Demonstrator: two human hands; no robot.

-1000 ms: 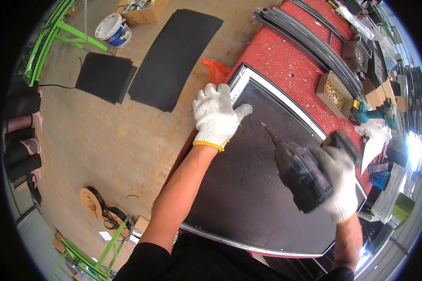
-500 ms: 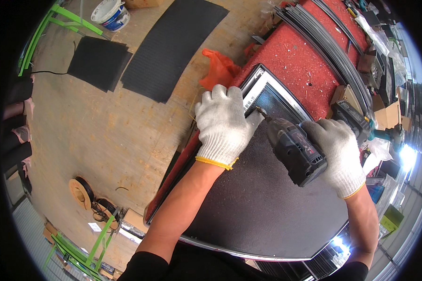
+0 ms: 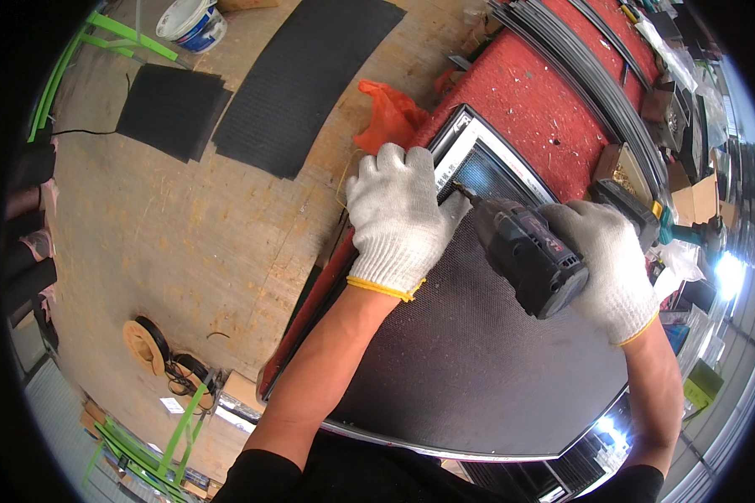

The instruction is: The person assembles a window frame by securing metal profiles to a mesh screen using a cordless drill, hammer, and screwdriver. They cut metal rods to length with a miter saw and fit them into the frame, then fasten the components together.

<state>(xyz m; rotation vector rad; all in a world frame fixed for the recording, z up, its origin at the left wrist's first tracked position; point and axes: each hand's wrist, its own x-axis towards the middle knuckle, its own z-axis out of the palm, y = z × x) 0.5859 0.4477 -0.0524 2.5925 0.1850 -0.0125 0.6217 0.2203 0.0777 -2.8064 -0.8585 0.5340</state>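
A framed screen with dark mesh lies on the red-covered bench, its frame dark with a pale printed strip at the far end. My gloved left hand grips the frame's left edge, fingers curled over it and partly hidden. Its thumb reaches onto the mesh beside the drill's bit. In my gloved right hand is a black cordless drill, held by its handle, which the hand mostly covers. The drill tilts toward the far left, and its bit tip is close to the strip and the left thumb.
Long grey strips lie along the red bench top, beside an open box of small yellowish parts. A second power tool is at the right. An orange bag, black sheets and a bucket are on the floor.
The drill and right hand have moved slightly away from me, and the bit tip has shifted a little left. My left hand keeps nearly the same hold on the frame.
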